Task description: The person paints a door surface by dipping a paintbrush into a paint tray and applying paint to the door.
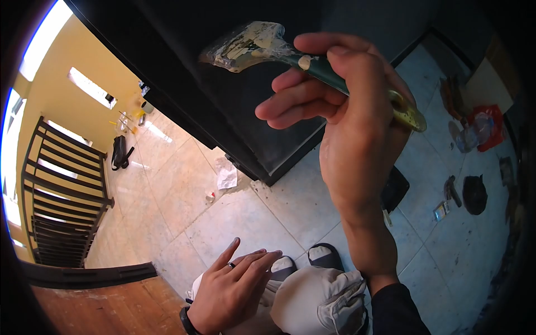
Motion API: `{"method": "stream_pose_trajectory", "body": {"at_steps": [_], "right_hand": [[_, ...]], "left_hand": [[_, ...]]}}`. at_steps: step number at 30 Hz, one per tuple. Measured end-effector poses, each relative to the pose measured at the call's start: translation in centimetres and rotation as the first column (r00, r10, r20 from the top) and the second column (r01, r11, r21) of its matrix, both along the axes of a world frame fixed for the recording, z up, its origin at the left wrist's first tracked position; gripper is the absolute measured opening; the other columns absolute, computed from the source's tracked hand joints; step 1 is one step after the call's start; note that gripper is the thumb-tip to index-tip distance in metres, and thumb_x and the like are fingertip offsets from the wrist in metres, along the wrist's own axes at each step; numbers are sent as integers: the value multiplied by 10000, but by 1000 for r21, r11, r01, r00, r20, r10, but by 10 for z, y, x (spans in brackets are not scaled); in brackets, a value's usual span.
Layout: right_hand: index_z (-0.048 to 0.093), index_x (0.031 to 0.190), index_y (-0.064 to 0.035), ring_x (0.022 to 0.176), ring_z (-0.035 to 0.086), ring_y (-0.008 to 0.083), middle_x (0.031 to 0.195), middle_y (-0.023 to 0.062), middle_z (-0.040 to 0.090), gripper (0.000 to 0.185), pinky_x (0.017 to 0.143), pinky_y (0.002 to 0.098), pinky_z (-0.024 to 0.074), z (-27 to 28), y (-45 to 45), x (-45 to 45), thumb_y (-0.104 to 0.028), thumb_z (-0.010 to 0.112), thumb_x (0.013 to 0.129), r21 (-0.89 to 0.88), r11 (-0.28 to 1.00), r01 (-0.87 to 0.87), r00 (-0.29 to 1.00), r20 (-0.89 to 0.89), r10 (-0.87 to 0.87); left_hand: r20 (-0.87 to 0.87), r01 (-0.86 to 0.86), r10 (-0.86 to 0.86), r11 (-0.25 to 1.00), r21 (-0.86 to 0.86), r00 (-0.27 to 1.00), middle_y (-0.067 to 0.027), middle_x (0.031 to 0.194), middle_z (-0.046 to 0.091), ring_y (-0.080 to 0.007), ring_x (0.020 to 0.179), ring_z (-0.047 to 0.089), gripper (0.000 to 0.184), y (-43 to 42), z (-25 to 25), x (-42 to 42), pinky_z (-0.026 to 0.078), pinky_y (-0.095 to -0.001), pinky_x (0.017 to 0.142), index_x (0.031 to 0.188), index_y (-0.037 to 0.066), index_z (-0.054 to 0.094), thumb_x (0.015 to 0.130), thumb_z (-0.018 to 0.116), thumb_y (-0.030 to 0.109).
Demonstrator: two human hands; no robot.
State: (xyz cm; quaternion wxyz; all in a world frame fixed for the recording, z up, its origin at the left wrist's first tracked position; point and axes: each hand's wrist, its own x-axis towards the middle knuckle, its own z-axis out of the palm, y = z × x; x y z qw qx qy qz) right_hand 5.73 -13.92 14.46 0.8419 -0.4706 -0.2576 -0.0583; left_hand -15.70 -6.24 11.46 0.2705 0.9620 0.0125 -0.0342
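My right hand (357, 100) grips a paintbrush (321, 71) by its green handle, with a gold-coloured end sticking out behind the palm. Pale dried paint covers the brush's ferrule and much of its head. The bristle tips point left, at or very near a large dark panel (268, 117); I cannot tell whether they touch it. My left hand (237, 290) is held low, in front of my pale trousers (301, 301), its fingers stretched out and nothing in it. A dark ring and a black wristband show on it.
A dark slatted rack (67, 192) leans by the yellow wall at left, with a black bag (120, 153) nearby. White paper (226, 173) lies below the panel's corner. On the tiles at right are a red plastic bag (490, 127), a dark round object (474, 195) and a small packet (441, 211).
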Motion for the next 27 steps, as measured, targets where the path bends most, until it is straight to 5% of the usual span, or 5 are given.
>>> {"method": "stream_pose_trajectory", "body": {"at_steps": [5, 8, 18, 23, 27], "right_hand": [[605, 1042, 43, 518, 670, 278, 775, 192, 679, 305, 484, 344, 570, -42, -7, -7, -179, 410, 966, 131, 990, -59, 992, -101, 72], [610, 1061, 71, 628, 714, 259, 797, 184, 671, 226, 585, 360, 608, -90, 2, -1, -96, 464, 1016, 168, 968, -185, 973, -107, 205], [604, 1014, 54, 606, 696, 222, 770, 154, 659, 191, 570, 316, 585, -249, -13, -20, -64, 456, 1035, -19, 992, -128, 887, -449, 106], [618, 929, 44, 530, 680, 223, 704, 144, 643, 216, 503, 307, 576, -239, -22, -20, -78, 455, 1000, -206, 958, -200, 782, -622, 30], [625, 924, 45, 532, 692, 230, 695, 147, 645, 224, 492, 305, 579, -153, -5, -1, -92, 461, 993, -151, 977, -151, 879, -472, 63]], "left_hand": [[8, -13, 12, 1000, 13, 1000, -85, 1199, 712, -271, 1091, 699, 444, 3, -4, -6, 426, -554, 1117, 1311, 99, 587, 883, 682, 29], [76, -29, 27, 999, 29, 997, -110, 1190, 703, -284, 1085, 686, 382, 0, -5, -10, 433, -508, 1116, 1308, 80, 613, 928, 633, 43], [68, -27, 24, 998, 48, 997, -118, 1152, 712, -292, 1097, 682, 375, -4, -5, -9, 432, -511, 1114, 1308, 76, 613, 934, 635, 55], [58, -9, 7, 999, 33, 998, -125, 1144, 710, -299, 1103, 675, 385, -5, -6, -6, 427, -525, 1112, 1324, 79, 594, 940, 634, 75], [57, -4, 3, 1000, 21, 998, -129, 1154, 706, -303, 1108, 670, 393, -7, -6, -1, 419, -529, 1116, 1327, 73, 586, 938, 640, 84]]}}
